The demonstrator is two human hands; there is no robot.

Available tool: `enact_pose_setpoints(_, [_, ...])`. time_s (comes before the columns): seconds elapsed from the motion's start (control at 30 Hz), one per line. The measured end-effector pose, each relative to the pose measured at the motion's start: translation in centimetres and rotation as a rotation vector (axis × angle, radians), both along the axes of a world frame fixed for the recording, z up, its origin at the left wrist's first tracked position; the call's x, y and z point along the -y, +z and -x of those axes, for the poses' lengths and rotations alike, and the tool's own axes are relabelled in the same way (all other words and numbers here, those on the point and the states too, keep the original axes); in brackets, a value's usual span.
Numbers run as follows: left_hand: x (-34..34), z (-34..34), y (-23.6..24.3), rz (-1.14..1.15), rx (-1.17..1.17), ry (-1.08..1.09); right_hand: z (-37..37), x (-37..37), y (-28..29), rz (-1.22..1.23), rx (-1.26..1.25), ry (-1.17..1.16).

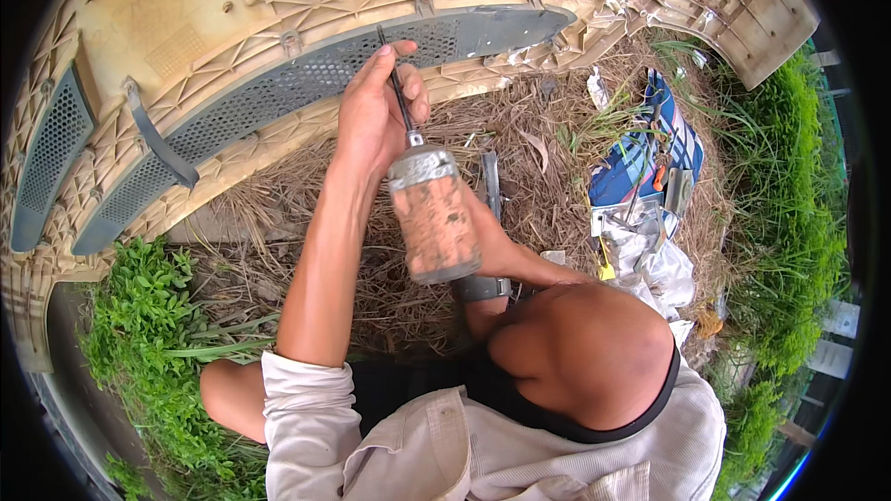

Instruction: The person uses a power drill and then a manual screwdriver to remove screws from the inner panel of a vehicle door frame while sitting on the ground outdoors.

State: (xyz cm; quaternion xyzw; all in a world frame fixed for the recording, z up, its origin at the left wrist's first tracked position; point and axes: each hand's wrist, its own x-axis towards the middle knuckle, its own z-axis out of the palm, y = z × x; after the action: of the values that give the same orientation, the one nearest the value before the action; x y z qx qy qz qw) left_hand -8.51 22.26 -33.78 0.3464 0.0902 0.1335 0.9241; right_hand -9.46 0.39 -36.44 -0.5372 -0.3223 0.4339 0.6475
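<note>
A scuffed, see-through bottle [432, 213] with a grey shoulder and small metal neck is held up in front of me, tilted slightly. From its neck a thin black rod [399, 93] points up and away. My left hand [376, 97] is closed round this rod, thumb and fingers on either side. Behind the bottle my right hand [475, 213] reaches in from the right and appears to grip it; skin colour shows through the wall, but most fingers are hidden.
A large beige plastic bumper [251, 139] with dark grey mesh grilles arches across the far side. On dry grass to the right lie a blue patterned cloth [617, 167], tools, an orange handle [659, 178] and white plastic [664, 274]. Green plants [148, 334] grow left and right.
</note>
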Motion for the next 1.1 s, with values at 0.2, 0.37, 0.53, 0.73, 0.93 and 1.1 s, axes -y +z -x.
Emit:
enact_pose_setpoints(0.2, [2.5,-6.4,0.3,-0.199,-0.162,-0.009,-3.6,2.4,0.4,0.343,0.331,-0.47])
enact_pose_setpoints(0.37, [2.9,-7.1,0.6,-0.285,-0.204,0.047,-4.3,2.0,1.3,0.263,0.565,-0.451])
enact_pose_setpoints(0.53, [2.4,-7.1,0.5,-0.305,-0.204,0.049,-4.2,2.2,0.5,0.271,0.49,-0.364])
enact_pose_setpoints(0.73, [1.4,-6.2,0.4,-0.351,-0.225,0.024,-3.6,0.7,1.4,0.278,0.461,-0.445])
enact_pose_setpoints(0.93, [3.1,-6.4,0.2,-0.336,-0.306,0.011,-4.6,3.6,1.3,0.293,0.858,-0.386])
enact_pose_setpoints(1.1, [4.2,-2.4,-2.5,-0.246,-0.412,-0.125,-5.8,7.5,5.4,0.414,0.867,-0.118])
